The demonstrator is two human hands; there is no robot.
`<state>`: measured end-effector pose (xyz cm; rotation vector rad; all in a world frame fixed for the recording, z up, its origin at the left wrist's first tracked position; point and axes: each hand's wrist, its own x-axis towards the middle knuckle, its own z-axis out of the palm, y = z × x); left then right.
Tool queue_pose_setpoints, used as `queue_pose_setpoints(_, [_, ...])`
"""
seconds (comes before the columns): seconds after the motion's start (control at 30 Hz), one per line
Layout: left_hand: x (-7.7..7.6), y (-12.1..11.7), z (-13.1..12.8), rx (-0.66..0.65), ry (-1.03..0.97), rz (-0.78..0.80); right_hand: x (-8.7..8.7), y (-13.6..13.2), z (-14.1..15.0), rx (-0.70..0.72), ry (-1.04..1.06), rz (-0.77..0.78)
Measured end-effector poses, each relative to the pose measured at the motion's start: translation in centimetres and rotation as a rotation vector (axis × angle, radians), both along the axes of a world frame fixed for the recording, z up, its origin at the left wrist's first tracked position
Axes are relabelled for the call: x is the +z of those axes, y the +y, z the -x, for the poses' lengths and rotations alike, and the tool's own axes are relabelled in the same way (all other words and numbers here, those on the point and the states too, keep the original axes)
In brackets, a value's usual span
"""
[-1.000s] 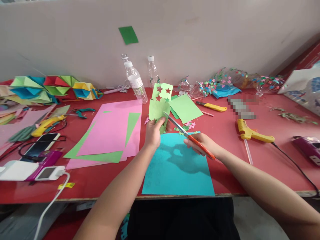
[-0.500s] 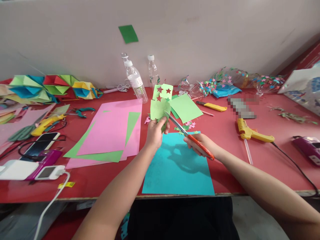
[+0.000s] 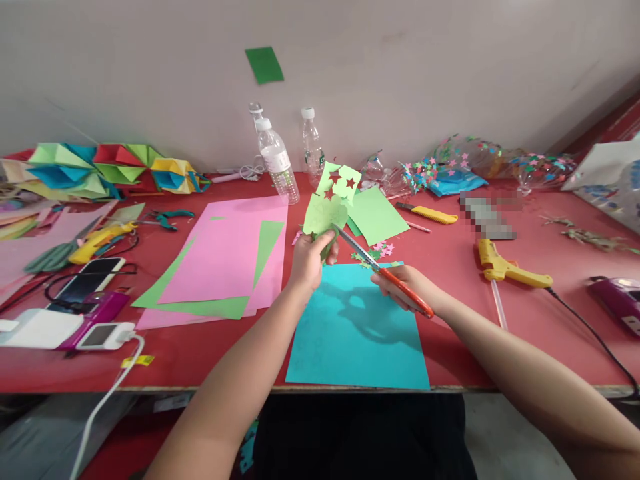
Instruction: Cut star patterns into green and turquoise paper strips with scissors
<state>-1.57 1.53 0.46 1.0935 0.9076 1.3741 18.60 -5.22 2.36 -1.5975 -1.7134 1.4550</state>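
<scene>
Our left hand [image 3: 309, 261] grips the green paper [image 3: 325, 215], its star-shaped holes beyond that hand. Our right hand [image 3: 419, 285] grasps the scissors [image 3: 387, 275], blades pointing at the paper. Below both hands a blue sheet [image 3: 350, 360] lies on the table [image 3: 450, 367]. Right of our right hand rests the glue gun [image 3: 517, 271].

No text legible — print too sm. or blurred. Front btl. [image 3: 279, 170] has a pale wraparound label [image 3: 275, 159] w/ faint marks, can't read; the other clear btl. [image 3: 311, 141], to its R, has a sm. green mark [image 3: 321, 160], ditto. Yellow tag [image 3: 137, 361], near L: dark marks, unreadable — same w/ white patch [image 3: 632, 325] on purple device [image 3: 617, 298], far R.
</scene>
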Motion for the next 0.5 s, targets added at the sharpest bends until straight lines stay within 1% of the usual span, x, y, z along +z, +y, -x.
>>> queue_pose_setpoints(0.07, [0.3,0.2,0.5,-0.03,0.061,0.014,0.0,0.1,-0.3,0.02,-0.015,-0.002])
queue_pose_setpoints(0.13, [0.6,0.4,1.1,-0.085,0.106,0.052,0.0,0.1,-0.5,0.04,-0.022,-0.004])
queue_pose_setpoints(0.23, [0.9,0.6,1.7,-0.134,0.111,0.091,-0.2,0.2,-0.6,0.052,-0.022,-0.014])
queue_pose_setpoints(0.43, [0.8,0.7,1.4,-0.113,-0.011,0.098,-0.6,0.2,-0.3,0.014,-0.012,-0.027])
queue_pose_setpoints(0.5, [0.8,0.7,1.3,-0.1,-0.025,0.104,-0.6,0.2,-0.3,0.016,-0.008,-0.021])
